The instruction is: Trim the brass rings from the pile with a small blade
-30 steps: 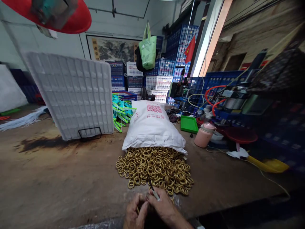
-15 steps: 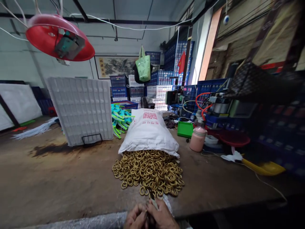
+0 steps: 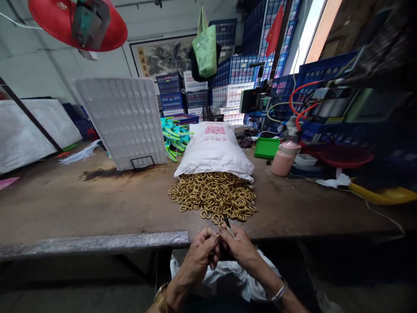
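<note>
A heap of brass-coloured rings (image 3: 213, 196) spills from a white sack (image 3: 215, 150) lying on the brown table (image 3: 97, 204). My left hand (image 3: 202, 252) and my right hand (image 3: 239, 245) meet just in front of the table's near edge, below the heap. My right hand is closed on a thin dark blade-like tool (image 3: 227, 224) that points up toward the rings. My left hand's fingers are pinched against the right hand; a ring seems to sit between them, but it is mostly hidden. A white bag (image 3: 228, 278) lies under my hands.
A white moulded tray (image 3: 124, 119) leans upright at the back left. Teal and green clips (image 3: 176, 137) lie beside the sack. A green tray (image 3: 267, 148), a pink bottle (image 3: 285, 158) and a yellow scoop (image 3: 381, 195) stand right. Stacked blue and white crates (image 3: 228, 82) fill the back.
The view has tilted down and pulled back, so my hands now show whole in front of the table edge. They stay together with the tool in the right hand.
</note>
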`<control>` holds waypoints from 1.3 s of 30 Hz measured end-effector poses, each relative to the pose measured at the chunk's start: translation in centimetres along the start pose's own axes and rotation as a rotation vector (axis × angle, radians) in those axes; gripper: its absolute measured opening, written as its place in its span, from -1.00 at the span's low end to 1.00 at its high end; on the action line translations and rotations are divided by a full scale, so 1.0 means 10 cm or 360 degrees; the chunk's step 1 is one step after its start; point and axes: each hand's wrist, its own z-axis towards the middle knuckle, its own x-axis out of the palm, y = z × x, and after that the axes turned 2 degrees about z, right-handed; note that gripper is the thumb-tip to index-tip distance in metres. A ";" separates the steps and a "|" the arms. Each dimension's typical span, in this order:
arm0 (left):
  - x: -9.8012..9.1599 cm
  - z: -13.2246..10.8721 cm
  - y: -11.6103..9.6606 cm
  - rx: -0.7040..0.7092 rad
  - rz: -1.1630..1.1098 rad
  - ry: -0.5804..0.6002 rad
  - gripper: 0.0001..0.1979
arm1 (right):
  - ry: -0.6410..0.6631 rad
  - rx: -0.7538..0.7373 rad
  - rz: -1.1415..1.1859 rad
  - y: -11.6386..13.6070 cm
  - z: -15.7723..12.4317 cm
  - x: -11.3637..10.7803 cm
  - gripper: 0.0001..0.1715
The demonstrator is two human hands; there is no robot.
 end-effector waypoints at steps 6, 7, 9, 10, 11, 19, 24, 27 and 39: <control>-0.03 -0.01 -0.01 0.0042 0.0081 -0.0099 -0.70 | -0.0121 -0.0237 -0.0657 -0.01 -0.04 -0.03 -0.74; -0.03 -0.01 -0.01 0.0054 0.0111 -0.0103 -0.70 | -0.0066 -0.0261 -0.0754 -0.02 -0.05 -0.02 -0.78; -0.02 0.01 -0.01 0.0073 0.0156 -0.0127 -0.68 | 0.0040 -0.0266 -0.0893 -0.03 -0.07 -0.01 -0.84; -0.02 0.02 0.00 0.0077 0.0172 -0.0143 -0.67 | 0.0070 -0.0257 -0.0945 -0.04 -0.08 0.00 -0.83; -0.01 0.03 0.00 0.0079 0.0186 -0.0159 -0.66 | 0.0085 -0.0252 -0.0991 -0.04 -0.08 0.00 -0.81; 0.06 -0.03 -0.04 0.0128 0.0398 -0.0209 -0.68 | 0.0095 -0.0114 -0.1325 -0.19 -0.01 -0.06 -0.70; 0.10 -0.17 -0.01 -0.0127 0.0265 0.0082 -0.71 | -0.0160 0.0014 -0.1484 -0.29 0.07 -0.28 -0.70; -0.03 -0.09 0.20 -0.0500 -0.0087 -0.0180 -0.76 | -0.0257 -0.0050 -0.1409 -0.33 0.13 -0.35 -0.74; -0.50 0.29 0.79 -0.1090 -0.0769 -0.0968 -0.96 | -0.0316 0.0088 -0.1527 -0.39 0.26 -0.19 -0.88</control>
